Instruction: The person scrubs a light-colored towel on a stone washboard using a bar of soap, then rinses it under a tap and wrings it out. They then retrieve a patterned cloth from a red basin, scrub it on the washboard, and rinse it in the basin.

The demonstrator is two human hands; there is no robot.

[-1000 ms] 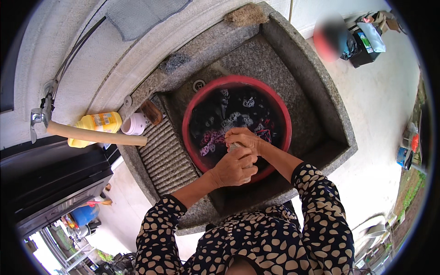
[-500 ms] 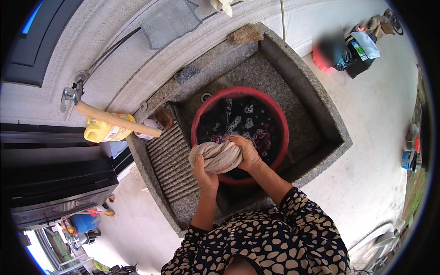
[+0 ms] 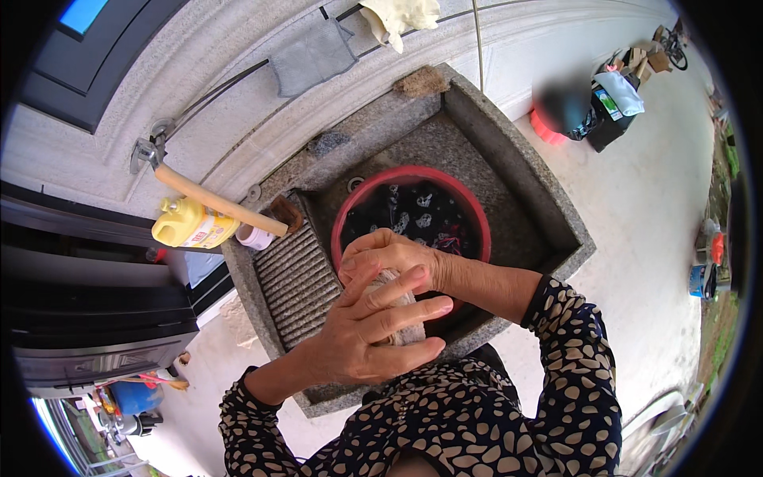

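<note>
A beige-grey cloth [image 3: 409, 334] is bunched between my two hands, mostly covered by them. My left hand [image 3: 350, 338] lies over its near side, with fingers stretched and spread across it. Curled around the far end is my right hand [image 3: 393, 258], its fingers partly hidden. Both hands are over the near-left edge of a red basin [image 3: 478, 208]. Dark water with white suds and some dark and reddish fabric fills the basin.
The basin stands in a stone sink [image 3: 548, 171] with a ribbed washboard [image 3: 290, 274] on its left. A yellow jug [image 3: 191, 226], a beige hose [image 3: 214, 203] and a brown brush [image 3: 286, 213] are at the left. A fibre scrubber [image 3: 421, 82] rests on the far rim.
Both hands have drawn nearer to me with the cloth. The left hand has turned and spread its fingers over it, while the right hand has moved left across the basin's near side.
</note>
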